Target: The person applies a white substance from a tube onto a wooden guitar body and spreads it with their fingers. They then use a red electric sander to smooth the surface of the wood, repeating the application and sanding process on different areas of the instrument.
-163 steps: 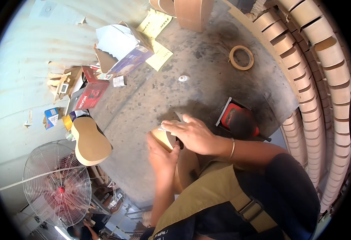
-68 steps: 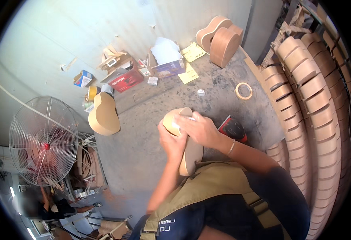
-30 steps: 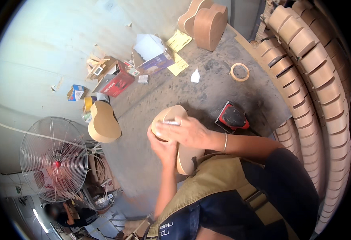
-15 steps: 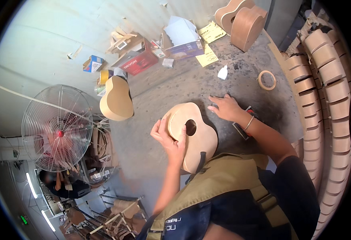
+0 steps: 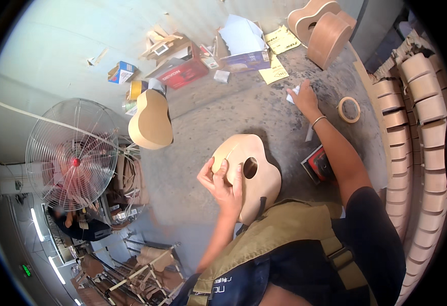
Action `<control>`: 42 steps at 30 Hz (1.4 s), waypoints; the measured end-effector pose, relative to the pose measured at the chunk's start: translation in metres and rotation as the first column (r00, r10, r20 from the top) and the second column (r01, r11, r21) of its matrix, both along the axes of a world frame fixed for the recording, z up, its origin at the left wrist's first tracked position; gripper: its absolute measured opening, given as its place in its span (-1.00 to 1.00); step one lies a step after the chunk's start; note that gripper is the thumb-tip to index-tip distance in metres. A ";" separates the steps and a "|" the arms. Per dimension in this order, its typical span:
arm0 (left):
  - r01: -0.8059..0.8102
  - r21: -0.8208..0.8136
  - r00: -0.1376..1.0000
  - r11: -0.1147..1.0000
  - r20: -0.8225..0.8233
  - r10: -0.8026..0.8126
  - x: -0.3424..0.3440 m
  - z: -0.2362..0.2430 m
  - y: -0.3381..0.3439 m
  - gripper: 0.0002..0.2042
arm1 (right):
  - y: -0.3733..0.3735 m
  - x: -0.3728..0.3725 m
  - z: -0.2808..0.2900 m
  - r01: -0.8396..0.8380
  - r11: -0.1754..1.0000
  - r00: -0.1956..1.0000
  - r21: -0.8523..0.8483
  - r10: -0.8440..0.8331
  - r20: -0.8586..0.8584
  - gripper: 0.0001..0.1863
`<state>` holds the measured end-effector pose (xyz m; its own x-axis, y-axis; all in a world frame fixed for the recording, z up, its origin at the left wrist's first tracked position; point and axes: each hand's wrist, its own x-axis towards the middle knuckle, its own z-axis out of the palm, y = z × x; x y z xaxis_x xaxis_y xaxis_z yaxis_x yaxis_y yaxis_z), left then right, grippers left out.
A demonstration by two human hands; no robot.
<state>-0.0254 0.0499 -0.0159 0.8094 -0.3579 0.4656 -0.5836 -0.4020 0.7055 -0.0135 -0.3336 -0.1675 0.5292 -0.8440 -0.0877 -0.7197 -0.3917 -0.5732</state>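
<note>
A pale wooden ukulele body (image 5: 266, 186) with a round sound hole rests against my apron at the table's near edge. My left hand (image 5: 226, 188) grips its left side, with the thumb on the top beside the hole. Farther off to the right, my right hand (image 5: 305, 99) is closed around a small white squeeze bottle (image 5: 291, 95), mostly covered by the fingers. Below my right forearm lies a red and black power sander (image 5: 319, 164). A roll of tan tape (image 5: 340, 108) lies to the right of that forearm.
Another pale body (image 5: 149, 122) stands at the table's left edge, beside a large wire fan (image 5: 75, 168). Along the wall are a red box (image 5: 185, 71), a purple box (image 5: 246, 61) and yellow sheets (image 5: 282, 40). Brown bodies (image 5: 328, 41) stand far right, near stacked curved wood pieces (image 5: 432, 137).
My right hand has moved away from me to the white bottle and closed on it. The ukulele body has turned and shifted slightly, with my left hand still on it.
</note>
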 end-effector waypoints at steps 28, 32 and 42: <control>-0.107 0.083 0.968 0.991 -0.221 0.123 -0.005 0.015 -0.016 0.00 | 0.169 -0.091 0.212 -0.738 0.666 0.542 0.110 0.488 0.684 -0.68; -0.104 0.043 0.944 0.994 -0.309 0.112 -0.008 0.014 -0.019 0.13 | 0.173 -0.093 0.222 -0.720 0.687 0.490 -0.097 0.602 0.631 -0.68; -0.098 0.022 0.938 0.995 -0.333 0.100 -0.008 0.014 -0.018 0.18 | 0.176 -0.096 0.229 -0.732 0.646 0.448 -0.215 0.695 0.563 -0.64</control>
<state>-0.0332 0.0317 -0.0023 0.9494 -0.2696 0.1613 -0.2723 -0.4501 0.8504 -0.1093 -0.1576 0.0617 0.8998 -0.1502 0.4096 0.2588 -0.5720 -0.7783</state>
